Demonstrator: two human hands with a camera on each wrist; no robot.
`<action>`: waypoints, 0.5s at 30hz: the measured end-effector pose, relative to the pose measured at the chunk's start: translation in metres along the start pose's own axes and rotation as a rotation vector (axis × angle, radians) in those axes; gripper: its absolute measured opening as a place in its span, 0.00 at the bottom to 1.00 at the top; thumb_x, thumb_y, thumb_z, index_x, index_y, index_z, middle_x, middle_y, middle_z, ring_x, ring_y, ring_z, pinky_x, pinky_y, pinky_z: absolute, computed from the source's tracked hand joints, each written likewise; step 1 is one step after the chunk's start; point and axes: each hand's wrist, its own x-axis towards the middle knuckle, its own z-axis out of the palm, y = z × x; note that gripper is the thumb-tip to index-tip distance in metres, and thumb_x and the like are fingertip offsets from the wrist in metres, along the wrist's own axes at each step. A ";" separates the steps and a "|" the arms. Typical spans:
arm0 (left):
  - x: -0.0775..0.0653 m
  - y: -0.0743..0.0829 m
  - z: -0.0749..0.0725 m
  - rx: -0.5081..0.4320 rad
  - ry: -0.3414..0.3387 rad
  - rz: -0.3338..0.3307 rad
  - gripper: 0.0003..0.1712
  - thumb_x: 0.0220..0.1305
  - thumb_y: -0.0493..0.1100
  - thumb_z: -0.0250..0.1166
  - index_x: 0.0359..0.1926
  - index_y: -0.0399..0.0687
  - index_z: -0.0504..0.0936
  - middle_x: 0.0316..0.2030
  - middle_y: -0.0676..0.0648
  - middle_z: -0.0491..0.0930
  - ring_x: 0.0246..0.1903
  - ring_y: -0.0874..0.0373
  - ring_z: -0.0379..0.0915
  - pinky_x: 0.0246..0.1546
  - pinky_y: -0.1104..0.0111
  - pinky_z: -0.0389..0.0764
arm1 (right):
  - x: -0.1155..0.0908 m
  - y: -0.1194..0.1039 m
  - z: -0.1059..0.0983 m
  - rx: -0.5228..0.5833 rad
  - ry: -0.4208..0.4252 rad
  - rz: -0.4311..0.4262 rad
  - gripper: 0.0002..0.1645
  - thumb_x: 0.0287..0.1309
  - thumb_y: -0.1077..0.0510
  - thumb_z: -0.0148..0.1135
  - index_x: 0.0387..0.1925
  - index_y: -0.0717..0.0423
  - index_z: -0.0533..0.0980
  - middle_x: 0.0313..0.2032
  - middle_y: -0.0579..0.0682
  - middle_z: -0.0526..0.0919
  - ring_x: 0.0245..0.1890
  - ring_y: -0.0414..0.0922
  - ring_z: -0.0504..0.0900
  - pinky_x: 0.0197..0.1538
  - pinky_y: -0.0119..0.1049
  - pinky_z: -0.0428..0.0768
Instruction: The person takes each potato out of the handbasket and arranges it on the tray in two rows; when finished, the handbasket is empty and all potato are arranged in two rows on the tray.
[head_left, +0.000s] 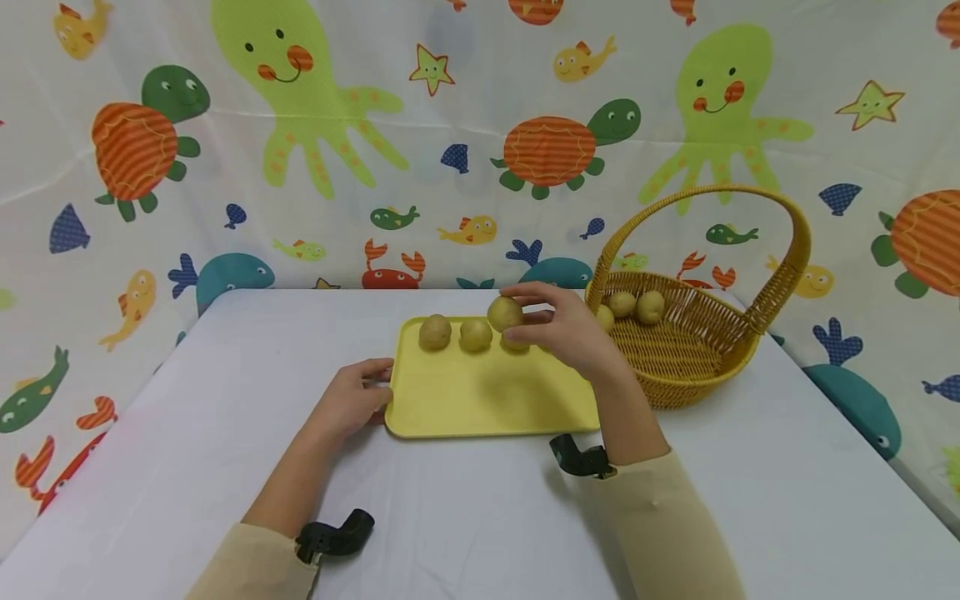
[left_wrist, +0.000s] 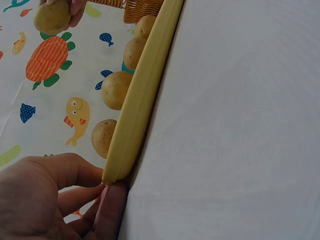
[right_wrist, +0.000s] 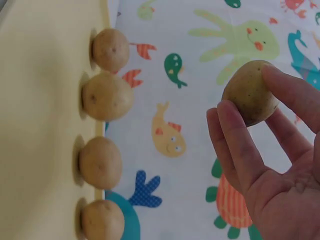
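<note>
Right hand (head_left: 562,329): fingers grasping a potato (head_left: 506,314), aloft by the row of potatoes (head_left: 435,332) along the far side of the tray (head_left: 450,400). Basket (head_left: 682,390) to its right — nearer this hand. Left hand (head_left: 356,398) pinches tray's left edge.

In the head view, cannot see the 4th round tan potato (right_wrist: 102,220) on the shallow yellow rectangular tray (head_left: 450,400), hidden behind the bare right hand (head_left: 558,329). Can see only part of the 3rd round tan potato (head_left: 514,345) there, and of the woven golden wicker basket (head_left: 675,387) behind the wrist. In the right wrist view, lose the tray past the left edge. In the left wrist view, lose the bare left hand (left_wrist: 30,195) past the left and bottom edges, and the basket past the top.
</note>
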 end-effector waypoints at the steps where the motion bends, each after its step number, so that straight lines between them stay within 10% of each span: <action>1: 0.000 0.000 0.000 0.001 -0.001 -0.001 0.38 0.63 0.32 0.57 0.76 0.40 0.66 0.65 0.38 0.72 0.51 0.49 0.77 0.40 0.65 0.88 | 0.002 -0.001 0.003 0.005 -0.008 0.000 0.32 0.57 0.60 0.74 0.64 0.45 0.78 0.64 0.51 0.75 0.59 0.53 0.81 0.52 0.41 0.84; 15: 0.000 0.000 -0.001 0.013 0.001 -0.006 0.38 0.63 0.33 0.57 0.75 0.41 0.67 0.65 0.39 0.72 0.50 0.49 0.77 0.40 0.65 0.88 | 0.016 -0.001 0.046 -0.045 -0.097 0.009 0.30 0.56 0.61 0.75 0.61 0.47 0.80 0.59 0.49 0.80 0.57 0.52 0.81 0.59 0.44 0.83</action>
